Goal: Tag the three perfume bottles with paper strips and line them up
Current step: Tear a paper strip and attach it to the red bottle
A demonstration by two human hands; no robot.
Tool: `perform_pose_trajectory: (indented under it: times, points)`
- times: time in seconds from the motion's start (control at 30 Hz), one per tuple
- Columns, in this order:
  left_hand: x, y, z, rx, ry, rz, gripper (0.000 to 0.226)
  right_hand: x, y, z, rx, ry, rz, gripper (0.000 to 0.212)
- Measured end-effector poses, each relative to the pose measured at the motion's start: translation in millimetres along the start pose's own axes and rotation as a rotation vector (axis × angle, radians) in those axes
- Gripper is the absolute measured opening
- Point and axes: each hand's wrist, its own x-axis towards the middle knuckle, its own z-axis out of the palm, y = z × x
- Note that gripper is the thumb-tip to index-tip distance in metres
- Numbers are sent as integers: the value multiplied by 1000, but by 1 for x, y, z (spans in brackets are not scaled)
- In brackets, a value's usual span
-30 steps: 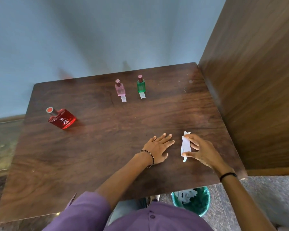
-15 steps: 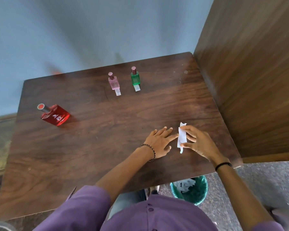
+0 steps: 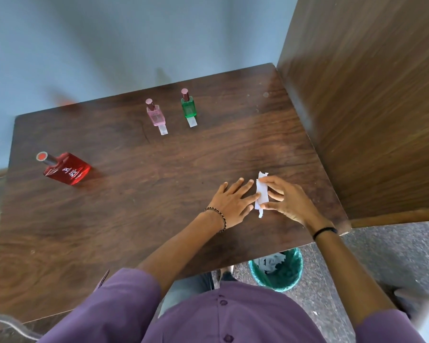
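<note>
Two bottles look done. The pink bottle (image 3: 155, 115) and the green bottle (image 3: 188, 107) stand side by side at the upper middle of the frame. Each has a white strip poking out from under it, the pink one's strip (image 3: 163, 129) and the green one's strip (image 3: 191, 122).

The red bottle (image 3: 67, 170) is far off at the left of the frame, well apart from the other two. I can see no strip by it, so I think this is the last tag being made.

The paper (image 3: 262, 194) is at the lower right of the table (image 3: 134, 231). The right hand (image 3: 286, 199) pinches it, with a finger at the top end and the thumb near the bottom end. The left hand (image 3: 233, 199) lies flat on the table with straight fingers, and one fingertip touches the paper's edge.

Next, I think, the paper has to be made ready and taken across to the red bottle. Then that bottle goes next to the pink one to make a row. That is a long reach to the left.

A wood wall (image 3: 369, 107) stands close on the right, and a green bin (image 3: 277, 271) with paper scraps sits on the floor below the table edge. Nothing lies between the hands and the red bottle
</note>
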Motion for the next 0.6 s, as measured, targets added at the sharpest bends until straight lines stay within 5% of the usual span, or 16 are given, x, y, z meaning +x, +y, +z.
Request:
perform_pose_trajectory:
  times: [0.4, 0.6]
  points:
    - [-2, -2, 4, 33, -31, 28, 52, 1, 2, -5, -89, 7, -41, 50]
    - [-1, -1, 4, 50, -23, 38, 52, -3, 7, 10, -318, 192, -174, 34]
